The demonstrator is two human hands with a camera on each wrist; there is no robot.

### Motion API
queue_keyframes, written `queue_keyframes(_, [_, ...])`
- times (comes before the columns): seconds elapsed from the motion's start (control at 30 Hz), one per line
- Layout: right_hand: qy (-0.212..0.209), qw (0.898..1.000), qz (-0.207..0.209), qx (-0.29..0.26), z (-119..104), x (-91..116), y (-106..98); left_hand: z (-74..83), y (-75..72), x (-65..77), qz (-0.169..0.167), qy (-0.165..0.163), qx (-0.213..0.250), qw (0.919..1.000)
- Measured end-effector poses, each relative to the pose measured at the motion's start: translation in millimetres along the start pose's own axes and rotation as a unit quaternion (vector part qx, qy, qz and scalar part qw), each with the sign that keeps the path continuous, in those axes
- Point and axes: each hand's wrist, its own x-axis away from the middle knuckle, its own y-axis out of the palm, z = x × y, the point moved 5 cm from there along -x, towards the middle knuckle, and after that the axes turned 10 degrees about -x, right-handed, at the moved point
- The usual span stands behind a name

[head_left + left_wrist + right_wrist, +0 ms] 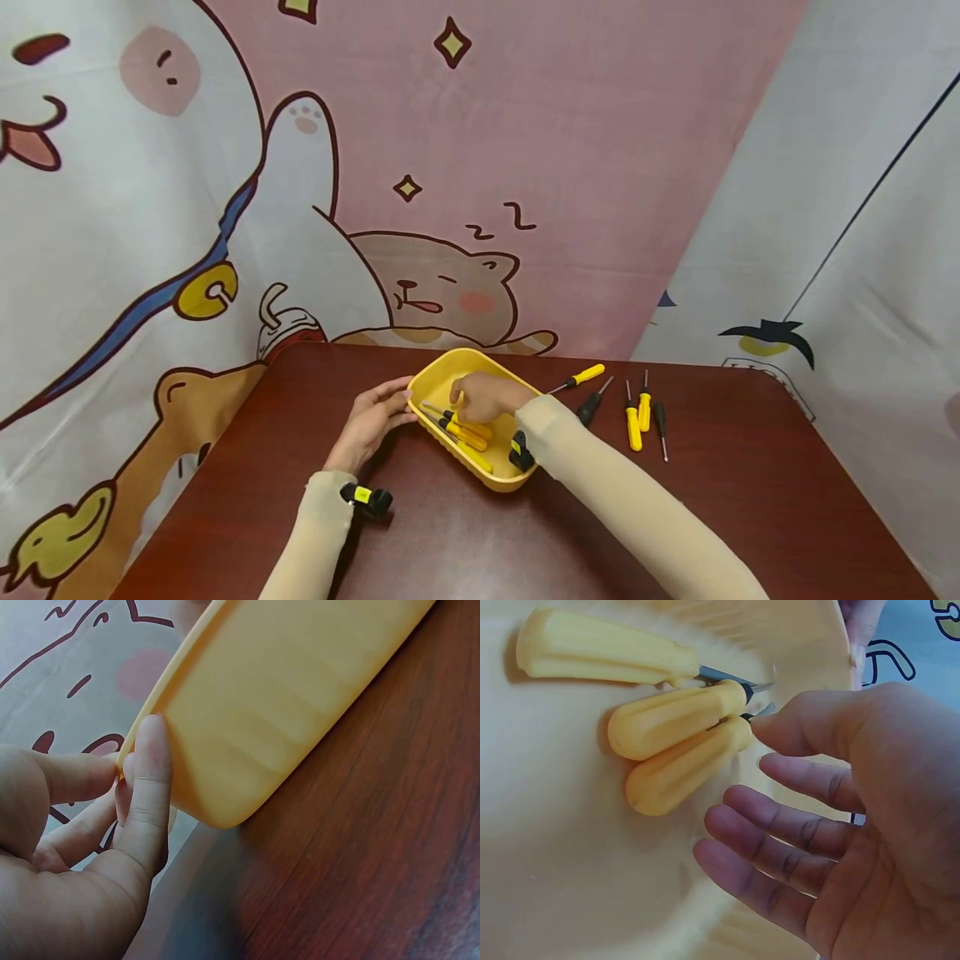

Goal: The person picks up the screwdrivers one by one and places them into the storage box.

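Observation:
A yellow plastic basket [510, 477] stands on the dark red-brown table. At its left corner my left hand [369, 427] pinches the rim, with thumb and fingers on either side of the wall [300, 682] in the left wrist view. My right hand [483, 397] reaches down inside the basket, fingers loosely bent and spread. Three yellow-handled screwdrivers lie in there: one handle [604, 649] apart, and two handles [675, 720] side by side. My right thumb tip [769, 731] is right at the collar of the lowest screwdriver [690, 769]; nothing shows between thumb and index finger.
Right of the basket, on the table [720, 500], lie a yellow screwdriver [588, 375] and a black one [591, 408], partly behind my right sleeve. Farther right are two more yellow screwdrivers [633, 429] and a thin black one [660, 419]. A cartoon-printed cloth [585, 167] hangs behind.

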Motion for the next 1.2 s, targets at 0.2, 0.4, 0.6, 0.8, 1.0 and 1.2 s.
queue_keyframes(0.2, [-0.017, 1.0, 0.014, 0.008, -2, 6, -5, 0.5, 0.0, -1.4, -0.001, 0.005, 0.009, 1.0])
queue_keyframes(0.4, [-0.024, 0.999, 0.019, -0.013, -3, 14, -7, 0.0, 0.2, -0.8, -0.002, 0.007, 0.006, 1.0])
queue_keyframes(0.6, [-0.044, 0.998, 0.022, -0.036, -5, 23, -14, 0.8, -0.8, -0.3, -0.004, 0.005, 0.007, 1.0])
queue_keyframes(0.8, [-0.061, 0.996, 0.049, -0.037, -5, 33, -25, 2.0, -1.1, -0.4, -0.004, 0.004, -0.002, 1.0])
queue_keyframes(1.0, [-0.056, 0.995, 0.073, -0.028, -6, 43, -32, 2.0, -1.7, 0.2, -0.003, -0.001, 0.002, 1.0])
queue_keyframes(1.2, [-0.078, 0.99, 0.115, -0.015, -8, 55, -39, 2.0, -0.9, -1.7, -0.005, -0.001, -0.006, 1.0])
